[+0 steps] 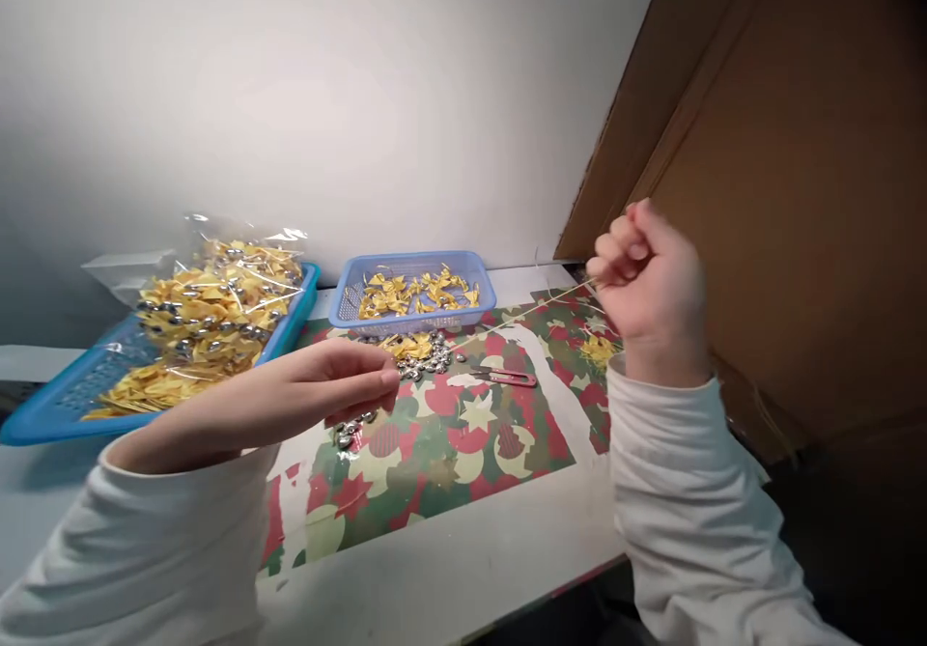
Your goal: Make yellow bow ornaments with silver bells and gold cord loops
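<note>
My right hand point(641, 265) is raised at the right in a fist, closed on a thin pale yellow string point(518, 316). The string runs taut down to the left, toward a heap of silver bells point(427, 366) with a yellow ribbon piece point(407, 346) among them. My left hand point(348, 380) hovers beside the heap with its fingers bent together and pointing right; what they hold, if anything, is hidden. Small pink-handled snips point(507, 377) lie on the patterned sheet point(441, 453) between my hands.
A blue basket point(412, 321) of yellow bows stands at the back. On the left, a larger blue tray point(43, 414) bears a clear bag point(217, 298) of yellow bows and silver bells. Cardboard point(782, 163) rises at the right; yellow string scraps point(598, 347) lie near it.
</note>
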The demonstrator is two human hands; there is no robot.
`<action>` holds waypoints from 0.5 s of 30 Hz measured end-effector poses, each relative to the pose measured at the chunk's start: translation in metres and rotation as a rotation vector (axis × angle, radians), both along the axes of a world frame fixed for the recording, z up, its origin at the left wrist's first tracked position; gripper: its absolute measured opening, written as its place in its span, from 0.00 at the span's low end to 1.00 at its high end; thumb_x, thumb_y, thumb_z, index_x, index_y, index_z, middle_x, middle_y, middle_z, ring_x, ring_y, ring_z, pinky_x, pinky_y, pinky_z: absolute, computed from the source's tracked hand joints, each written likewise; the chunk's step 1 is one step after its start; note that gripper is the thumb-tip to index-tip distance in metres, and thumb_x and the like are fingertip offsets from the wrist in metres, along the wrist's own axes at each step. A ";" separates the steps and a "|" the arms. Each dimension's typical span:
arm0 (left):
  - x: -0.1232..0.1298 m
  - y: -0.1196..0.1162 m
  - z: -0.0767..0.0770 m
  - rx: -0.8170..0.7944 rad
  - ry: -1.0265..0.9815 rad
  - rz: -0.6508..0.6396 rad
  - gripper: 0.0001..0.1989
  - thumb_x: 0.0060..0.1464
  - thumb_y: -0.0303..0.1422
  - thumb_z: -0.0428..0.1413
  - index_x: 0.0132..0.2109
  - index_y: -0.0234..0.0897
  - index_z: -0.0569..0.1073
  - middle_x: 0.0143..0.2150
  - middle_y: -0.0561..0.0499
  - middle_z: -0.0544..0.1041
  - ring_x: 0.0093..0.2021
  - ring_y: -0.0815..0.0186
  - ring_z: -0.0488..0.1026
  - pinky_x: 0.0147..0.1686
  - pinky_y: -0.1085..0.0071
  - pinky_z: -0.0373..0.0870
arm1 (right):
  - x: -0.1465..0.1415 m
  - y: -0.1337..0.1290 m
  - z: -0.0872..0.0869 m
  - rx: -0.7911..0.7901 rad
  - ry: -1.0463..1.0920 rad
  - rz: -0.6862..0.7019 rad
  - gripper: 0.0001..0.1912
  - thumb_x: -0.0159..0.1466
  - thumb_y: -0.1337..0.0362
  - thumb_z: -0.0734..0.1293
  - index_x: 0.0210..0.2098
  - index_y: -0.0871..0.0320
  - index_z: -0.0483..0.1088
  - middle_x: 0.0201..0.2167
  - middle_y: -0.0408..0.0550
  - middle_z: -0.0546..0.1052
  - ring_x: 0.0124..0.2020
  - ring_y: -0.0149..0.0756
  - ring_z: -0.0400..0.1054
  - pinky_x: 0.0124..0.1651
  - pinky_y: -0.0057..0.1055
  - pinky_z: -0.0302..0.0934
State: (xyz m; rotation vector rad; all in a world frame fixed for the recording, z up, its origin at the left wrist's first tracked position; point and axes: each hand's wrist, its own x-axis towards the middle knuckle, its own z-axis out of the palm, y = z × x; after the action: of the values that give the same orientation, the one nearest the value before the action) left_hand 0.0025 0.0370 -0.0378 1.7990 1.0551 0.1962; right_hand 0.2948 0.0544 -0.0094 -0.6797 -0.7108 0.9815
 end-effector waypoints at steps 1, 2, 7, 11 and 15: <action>-0.003 0.000 0.000 -0.009 0.057 -0.039 0.22 0.57 0.51 0.51 0.27 0.38 0.70 0.25 0.54 0.63 0.24 0.70 0.58 0.23 0.77 0.57 | 0.006 0.001 0.003 -0.011 -0.009 -0.040 0.18 0.61 0.64 0.69 0.23 0.56 0.56 0.14 0.32 0.48 0.14 0.22 0.40 0.16 0.24 0.36; -0.006 0.001 0.000 -0.006 0.102 -0.070 0.22 0.57 0.52 0.51 0.28 0.39 0.72 0.26 0.53 0.64 0.25 0.70 0.59 0.23 0.77 0.57 | 0.012 0.002 0.005 -0.023 -0.016 -0.075 0.17 0.63 0.65 0.68 0.23 0.56 0.57 0.14 0.32 0.47 0.14 0.22 0.39 0.16 0.25 0.35; -0.017 0.004 -0.001 0.072 0.197 -0.155 0.20 0.58 0.52 0.50 0.32 0.44 0.78 0.29 0.52 0.68 0.28 0.68 0.65 0.26 0.79 0.64 | 0.027 0.002 0.016 -0.035 -0.017 -0.184 0.20 0.69 0.71 0.57 0.20 0.57 0.59 0.14 0.33 0.46 0.14 0.22 0.37 0.16 0.25 0.33; -0.024 0.005 -0.004 0.114 0.210 -0.154 0.19 0.58 0.51 0.50 0.35 0.46 0.79 0.29 0.53 0.71 0.27 0.68 0.66 0.24 0.79 0.64 | 0.030 0.001 0.018 -0.024 0.002 -0.192 0.23 0.71 0.73 0.51 0.20 0.58 0.59 0.14 0.33 0.44 0.13 0.21 0.37 0.16 0.24 0.32; -0.026 0.004 -0.004 0.188 0.204 -0.141 0.17 0.57 0.50 0.52 0.37 0.48 0.80 0.29 0.53 0.75 0.27 0.68 0.70 0.24 0.79 0.68 | 0.030 0.000 0.018 -0.013 0.007 -0.171 0.22 0.71 0.72 0.51 0.20 0.58 0.58 0.14 0.33 0.44 0.12 0.20 0.37 0.15 0.22 0.33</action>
State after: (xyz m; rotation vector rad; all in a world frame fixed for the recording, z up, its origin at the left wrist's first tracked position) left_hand -0.0238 0.0408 -0.0416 2.0900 1.0744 0.0259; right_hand 0.3251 0.0548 0.0082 -0.7358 -0.6301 0.8316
